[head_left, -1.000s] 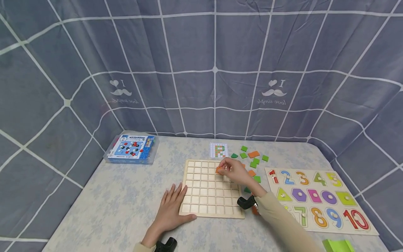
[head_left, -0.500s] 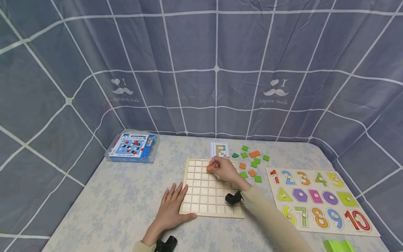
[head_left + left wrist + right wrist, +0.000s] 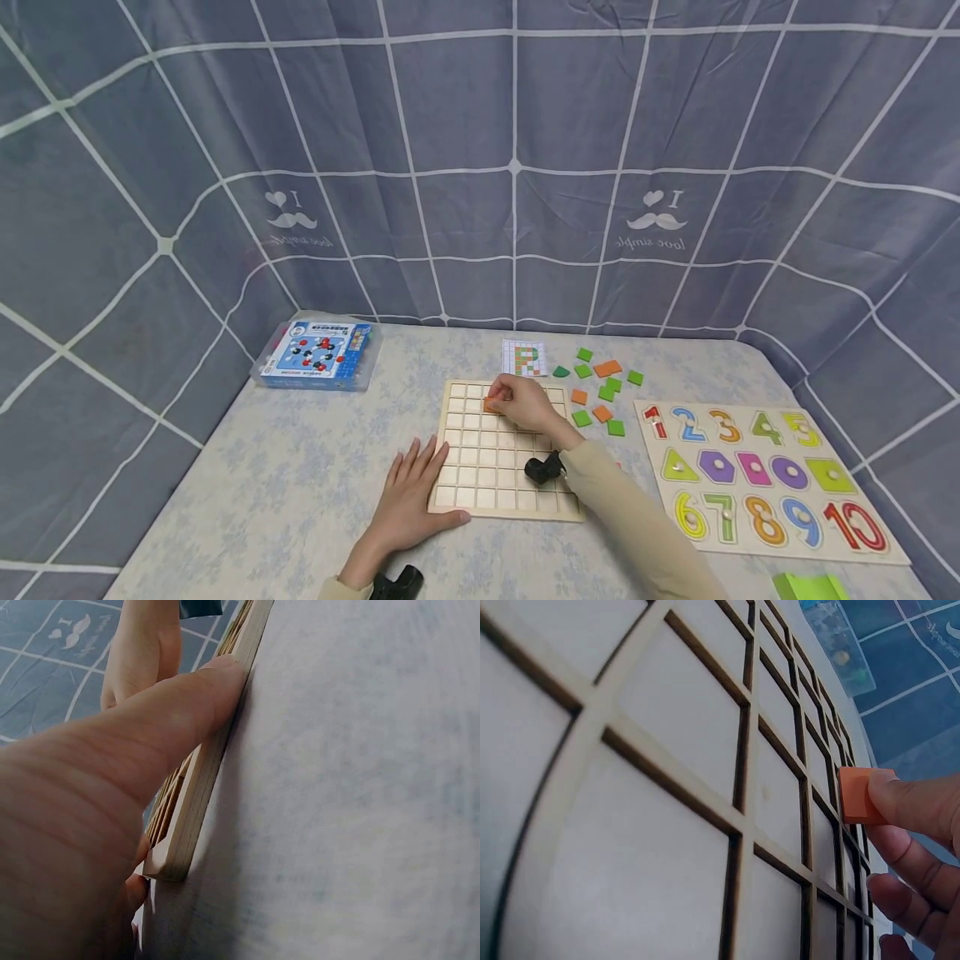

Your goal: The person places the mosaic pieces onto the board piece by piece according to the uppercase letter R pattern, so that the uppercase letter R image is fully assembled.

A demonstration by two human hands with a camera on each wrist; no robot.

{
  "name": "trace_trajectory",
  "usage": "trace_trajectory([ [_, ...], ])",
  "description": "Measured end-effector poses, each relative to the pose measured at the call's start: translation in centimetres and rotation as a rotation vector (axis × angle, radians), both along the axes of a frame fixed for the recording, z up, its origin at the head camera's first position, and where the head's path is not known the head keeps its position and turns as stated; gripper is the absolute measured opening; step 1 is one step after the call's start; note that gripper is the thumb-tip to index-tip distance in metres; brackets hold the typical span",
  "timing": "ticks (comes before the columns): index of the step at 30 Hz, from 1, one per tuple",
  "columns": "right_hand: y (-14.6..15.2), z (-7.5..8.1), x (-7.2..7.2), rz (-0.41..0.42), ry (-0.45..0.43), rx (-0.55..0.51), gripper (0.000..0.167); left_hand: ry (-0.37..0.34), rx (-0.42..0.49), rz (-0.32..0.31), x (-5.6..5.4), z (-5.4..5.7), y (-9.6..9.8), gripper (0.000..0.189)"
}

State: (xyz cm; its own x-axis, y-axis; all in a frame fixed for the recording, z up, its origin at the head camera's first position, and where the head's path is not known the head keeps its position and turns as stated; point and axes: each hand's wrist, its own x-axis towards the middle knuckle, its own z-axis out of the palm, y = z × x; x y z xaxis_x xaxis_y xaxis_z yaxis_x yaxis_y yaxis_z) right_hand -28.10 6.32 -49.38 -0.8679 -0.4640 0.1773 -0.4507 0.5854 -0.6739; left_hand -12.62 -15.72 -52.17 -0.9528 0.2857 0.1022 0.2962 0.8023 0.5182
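Observation:
A wooden grid board [image 3: 486, 477] lies on the table with rows of square cells. Over its upper part, my right hand [image 3: 528, 407] pinches an orange square tile [image 3: 855, 799] between thumb and fingers. In the right wrist view the tile is right at the cell dividers, its lower side close to the grid. My left hand [image 3: 411, 498] rests beside the board's lower left corner with fingers spread, fingertips at the left edge. In the left wrist view its thumb [image 3: 187, 701] lies on the board's wooden rim. Behind the board is a small pattern card [image 3: 524, 358] with green and orange squares.
Several loose green tiles [image 3: 616, 427] and orange tiles [image 3: 607, 367] lie right of the board. Farther right is a number and shape puzzle board [image 3: 735, 517]. A boxed molecule set [image 3: 318, 357] stands at the back left, and a bright green piece [image 3: 810, 586] at the front right.
My right hand has moved left across the board's upper rows with the orange tile in its fingers. My left hand has stayed at the board's corner.

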Motion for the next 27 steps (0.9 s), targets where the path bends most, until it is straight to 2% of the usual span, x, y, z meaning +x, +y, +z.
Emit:
trace_trajectory([
  [13,-0.07,-0.05,-0.3,-0.002,0.002,0.046,0.007,-0.001,0.01,-0.002,0.03,0.04,0.01,0.099],
  [22,-0.11,-0.09,-0.52,-0.004,0.097,0.124,0.005,-0.004,0.007,-0.002,0.01,-0.07,-0.1,0.099],
  [27,0.02,-0.06,-0.53,-0.019,0.1,0.148,0.005,-0.002,-0.003,0.002,0.0,-0.18,-0.1,0.099],
])
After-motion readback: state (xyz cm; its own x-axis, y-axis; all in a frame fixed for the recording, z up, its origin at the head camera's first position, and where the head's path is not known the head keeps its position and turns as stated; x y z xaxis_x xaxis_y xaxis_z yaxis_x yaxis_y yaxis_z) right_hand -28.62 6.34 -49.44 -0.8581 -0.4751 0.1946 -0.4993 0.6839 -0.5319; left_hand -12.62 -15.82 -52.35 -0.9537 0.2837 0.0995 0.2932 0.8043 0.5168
